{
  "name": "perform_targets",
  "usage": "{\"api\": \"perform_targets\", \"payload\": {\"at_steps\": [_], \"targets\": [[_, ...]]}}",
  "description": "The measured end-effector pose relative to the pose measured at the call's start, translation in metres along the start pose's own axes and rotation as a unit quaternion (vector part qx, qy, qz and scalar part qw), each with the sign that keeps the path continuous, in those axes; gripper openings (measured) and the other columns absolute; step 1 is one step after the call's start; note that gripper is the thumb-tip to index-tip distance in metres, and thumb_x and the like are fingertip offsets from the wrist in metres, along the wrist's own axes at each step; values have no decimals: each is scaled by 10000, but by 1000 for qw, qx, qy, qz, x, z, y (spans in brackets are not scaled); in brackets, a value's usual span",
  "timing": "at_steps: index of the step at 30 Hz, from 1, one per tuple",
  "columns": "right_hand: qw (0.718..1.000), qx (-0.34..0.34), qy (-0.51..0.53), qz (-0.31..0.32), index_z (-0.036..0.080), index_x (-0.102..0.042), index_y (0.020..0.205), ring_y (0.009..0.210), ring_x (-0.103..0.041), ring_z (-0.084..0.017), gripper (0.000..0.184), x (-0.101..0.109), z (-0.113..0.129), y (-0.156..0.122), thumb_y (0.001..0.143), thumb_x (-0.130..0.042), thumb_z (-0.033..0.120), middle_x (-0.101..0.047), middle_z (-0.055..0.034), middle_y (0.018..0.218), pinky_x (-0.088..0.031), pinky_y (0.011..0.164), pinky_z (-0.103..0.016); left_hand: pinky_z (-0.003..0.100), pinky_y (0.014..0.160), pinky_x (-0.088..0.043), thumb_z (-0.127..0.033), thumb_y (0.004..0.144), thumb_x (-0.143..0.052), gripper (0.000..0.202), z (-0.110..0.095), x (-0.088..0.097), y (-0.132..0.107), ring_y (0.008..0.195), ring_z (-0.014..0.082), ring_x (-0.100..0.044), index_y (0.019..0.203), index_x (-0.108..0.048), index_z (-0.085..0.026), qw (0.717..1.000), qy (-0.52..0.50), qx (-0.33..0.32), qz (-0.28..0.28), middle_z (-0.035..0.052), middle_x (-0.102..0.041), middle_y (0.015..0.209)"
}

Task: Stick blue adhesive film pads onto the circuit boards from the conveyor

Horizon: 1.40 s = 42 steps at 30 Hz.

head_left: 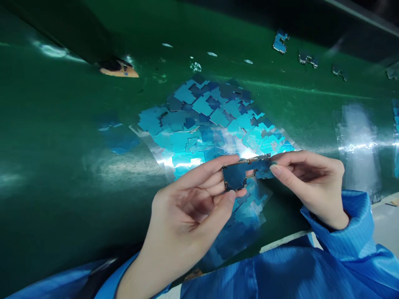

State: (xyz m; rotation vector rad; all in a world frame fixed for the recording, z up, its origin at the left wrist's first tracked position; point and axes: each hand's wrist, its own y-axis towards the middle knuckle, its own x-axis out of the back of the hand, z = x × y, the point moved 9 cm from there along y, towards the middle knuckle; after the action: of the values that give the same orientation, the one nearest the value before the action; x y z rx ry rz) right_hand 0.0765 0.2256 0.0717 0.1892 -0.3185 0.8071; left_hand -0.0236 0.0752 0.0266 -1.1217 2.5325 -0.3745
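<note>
Right of the frame's centre, the small circuit board (235, 176) was held up between both hands. The left hand (187, 216) gripped its left part, thumb on the lower edge and index finger along the upper; the right hand (311, 178) pinched the right end between thumb and forefinger. The step in hand looked like fine fitting or checking of the board's blue face; the next move seemed to call for a steady edge grip and light fingertip pressure. Die-cut blue film pieces (202, 104) overlapped mid-frame. No brand, label or writing could be read.
</note>
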Motion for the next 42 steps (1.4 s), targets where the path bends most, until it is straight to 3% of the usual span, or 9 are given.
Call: {"api": "perform_targets", "payload": {"at_steps": [9, 15, 21, 26, 33, 42], "targets": [[1000, -5, 12, 2, 206, -727, 735, 619, -692, -92, 158, -2, -1, 0, 699, -751, 54, -735, 41, 695, -608, 633, -152, 243, 718, -640, -157, 764, -716, 273, 4, 2, 4, 702, 161, -740, 1021, -734, -247, 1000, 8, 11, -14, -47, -768, 736], [1000, -7, 11, 8, 198, -730, 753, 636, -700, -103, 133, -3, -3, 0, 713, -746, 72, -742, 29, 713, -611, 638, -169, 240, 707, -637, -152, 764, -716, 250, 5, 1, 6, 746, 186, -754, 992, -741, -251, 1000, -14, 1, -15, -31, -782, 776], [1000, -6, 12, 9, 200, -727, 749, 649, -700, -107, 130, -5, -4, 0, 716, -744, 75, -740, 28, 716, -611, 649, -179, 174, 683, -625, -117, 787, -706, 257, 7, 0, 9, 788, 167, -757, 985, -747, -275, 999, -35, -36, 22, -47, -784, 784], [1000, -3, 13, 20, 198, -721, 757, 654, -688, -89, 119, -8, -6, -2, 726, -742, 85, -735, 34, 722, -593, 655, -159, 164, 686, -623, -139, 797, -707, 204, 12, 4, 9, 780, 146, -754, 940, -746, -278, 999, -40, 0, 3, -61, -779, 753], [999, 14, 8, 36, 182, -704, 762, 649, -669, -63, 94, -12, -3, -5, 746, -733, 94, -721, 40, 713, -567, 659, -128, 161, 663, -623, -161, 778, -728, 180, 14, 9, 11, 730, 134, -752, 875, -769, -306, 999, -43, -3, -16, -79, -757, 672], [995, 76, -56, 35, 196, -639, 858, 704, -657, -84, 103, -13, -1, -9, 811, -688, 119, -686, 33, 770, -553, 699, -204, 157, 664, -620, -237, 757, -768, 166, 16, 11, 10, 724, 138, -753, 905, -776, -310, 999, -32, 2, -27, -68, -766, 688]]}}
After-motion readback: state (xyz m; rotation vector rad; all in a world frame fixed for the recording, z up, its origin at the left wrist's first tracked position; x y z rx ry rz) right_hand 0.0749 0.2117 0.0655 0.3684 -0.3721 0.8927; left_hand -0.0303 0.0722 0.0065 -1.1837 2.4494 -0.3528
